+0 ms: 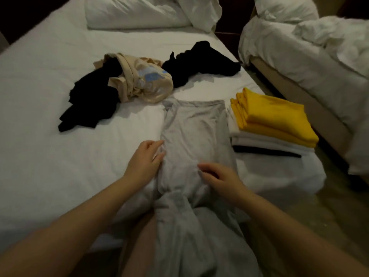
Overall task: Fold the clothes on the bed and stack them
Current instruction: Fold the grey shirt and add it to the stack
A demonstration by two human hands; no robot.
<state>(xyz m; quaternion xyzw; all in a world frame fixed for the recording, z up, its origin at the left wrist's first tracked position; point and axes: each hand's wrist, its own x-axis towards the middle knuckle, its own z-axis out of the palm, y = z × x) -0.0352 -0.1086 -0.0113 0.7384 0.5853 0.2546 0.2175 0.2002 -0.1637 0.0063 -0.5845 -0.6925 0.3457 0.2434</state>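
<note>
I see the grey shirt (191, 130), folded narrow, lying at the near edge of the bed (50, 148). The left hand (148, 159) touches its left side and the right hand (218, 178) rests on it, both with fingers relaxed. The folded stack (273, 122) sits just to its right.

The grey garment (195, 136) spills over the near edge of the bed (60, 156) and runs off the picture's bottom edge. In the stack by the bed's right edge, the white layers (259, 141) and black layer (265, 151) under the yellow garment (277, 114) show only folded edges. The beige shirt (139, 90) covers part of a black garment (89, 100); its blue print (151, 76) is crumpled and unreadable.
</note>
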